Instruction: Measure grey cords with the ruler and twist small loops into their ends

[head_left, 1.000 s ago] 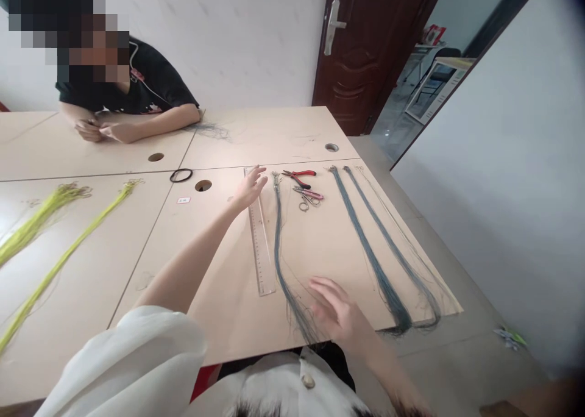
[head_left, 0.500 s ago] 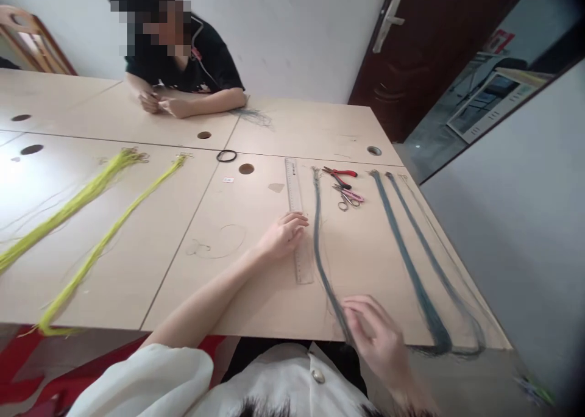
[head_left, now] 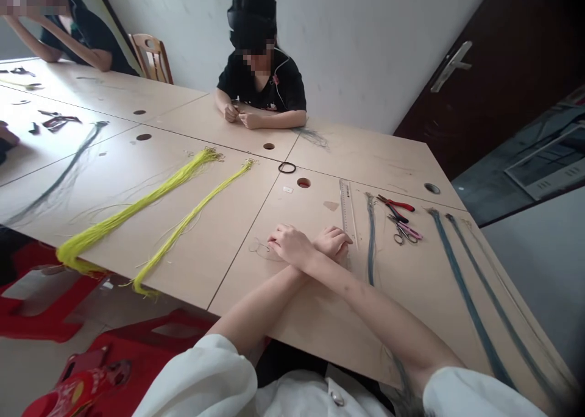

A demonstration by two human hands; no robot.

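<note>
Carefully, then: your right arm lies across your left, so your right hand (head_left: 291, 245) sits on the left side, just beside a thin loose strand (head_left: 261, 247) on the desk (head_left: 320, 319). Its fingers curl downward, and whether they pinch anything cannot be told. Your left hand (head_left: 329, 241) bends over the near part of the clear ruler (head_left: 346, 206); its grip is hidden too. If you handle the strand, it seems best to take it near one end, between thumb and fingertip, and raise it slowly so its loops don't tighten. Mind your right forearm: it crosses above the blue-grey bundle (head_left: 371, 246), just right of the ruler, and dragging could tangle those fibres. Uncrossing your arms before any pull would probably give you finer control.
</note>
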